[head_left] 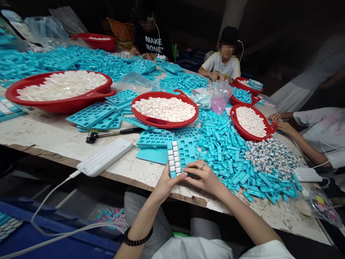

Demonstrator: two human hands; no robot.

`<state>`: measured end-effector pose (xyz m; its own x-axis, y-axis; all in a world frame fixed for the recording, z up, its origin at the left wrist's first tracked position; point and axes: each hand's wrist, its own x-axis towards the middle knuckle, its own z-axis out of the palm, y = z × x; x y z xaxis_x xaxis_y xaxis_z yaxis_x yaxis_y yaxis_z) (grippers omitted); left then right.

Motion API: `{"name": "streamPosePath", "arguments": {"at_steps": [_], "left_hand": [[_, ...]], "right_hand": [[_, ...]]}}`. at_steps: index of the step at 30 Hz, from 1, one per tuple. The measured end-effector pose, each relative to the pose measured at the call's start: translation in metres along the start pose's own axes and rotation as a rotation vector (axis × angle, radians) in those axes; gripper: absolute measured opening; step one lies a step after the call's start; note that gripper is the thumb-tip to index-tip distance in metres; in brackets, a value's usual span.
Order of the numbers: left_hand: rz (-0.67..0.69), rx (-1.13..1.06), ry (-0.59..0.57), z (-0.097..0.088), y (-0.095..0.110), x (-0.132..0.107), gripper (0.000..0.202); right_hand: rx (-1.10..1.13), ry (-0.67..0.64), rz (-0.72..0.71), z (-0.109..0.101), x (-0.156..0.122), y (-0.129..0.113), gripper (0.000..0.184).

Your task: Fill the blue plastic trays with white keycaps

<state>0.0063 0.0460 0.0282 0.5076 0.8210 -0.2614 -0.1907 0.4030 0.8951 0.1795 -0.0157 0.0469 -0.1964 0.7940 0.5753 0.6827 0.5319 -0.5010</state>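
My left hand is closed around the lower end of a narrow turquoise strip studded with two rows of white caps, tilted up above the table's front edge. My right hand, with a ring on one finger, has its fingers bent together at the strip's lower right side, close to my left thumb. Whatever lies between those fingertips is too small to make out. Just behind the strip lie turquoise trays with square openings. A heap of loose turquoise pieces spreads to the right of my hands.
Red basins hold white caps. A black-headed hammer and a white power bank with a cable lie left. Small white-and-blue parts are heaped right. Other people sit around the table; one person's hands are by the right basin.
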Motion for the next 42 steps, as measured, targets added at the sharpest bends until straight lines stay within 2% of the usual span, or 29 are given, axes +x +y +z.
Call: {"name": "streamPosePath", "arguments": {"at_steps": [9,16,21,26,29,32,36,39,42], "left_hand": [[0.012,0.013,0.028,0.002,0.004,-0.001,0.080],[-0.018,0.004,0.014,0.002,0.008,-0.004,0.077],[0.007,0.047,0.042,0.000,0.001,-0.001,0.082],[0.006,0.026,-0.033,-0.001,0.001,-0.001,0.087],[-0.002,-0.015,-0.041,-0.001,0.003,-0.002,0.088],[0.004,-0.014,-0.037,0.001,0.005,-0.003,0.089],[-0.014,-0.053,-0.054,0.001,0.009,-0.006,0.088],[-0.034,-0.112,-0.053,-0.001,0.009,-0.006,0.091],[-0.037,-0.123,-0.056,-0.004,0.006,-0.004,0.091]], "right_hand": [[-0.066,-0.001,-0.021,0.007,-0.002,0.005,0.021],[-0.141,-0.060,-0.011,0.008,-0.003,-0.001,0.021],[-0.105,-0.002,0.019,0.006,-0.003,-0.004,0.022],[-0.033,0.046,0.011,0.005,-0.003,-0.002,0.022],[-0.016,0.012,-0.002,0.001,-0.001,-0.005,0.026],[0.014,0.017,-0.008,-0.014,0.003,-0.013,0.030],[-0.028,0.128,0.077,-0.051,0.004,-0.017,0.025],[-0.135,0.210,0.232,-0.088,-0.009,-0.004,0.019],[-0.255,0.237,0.444,-0.123,-0.038,0.016,0.019]]}}
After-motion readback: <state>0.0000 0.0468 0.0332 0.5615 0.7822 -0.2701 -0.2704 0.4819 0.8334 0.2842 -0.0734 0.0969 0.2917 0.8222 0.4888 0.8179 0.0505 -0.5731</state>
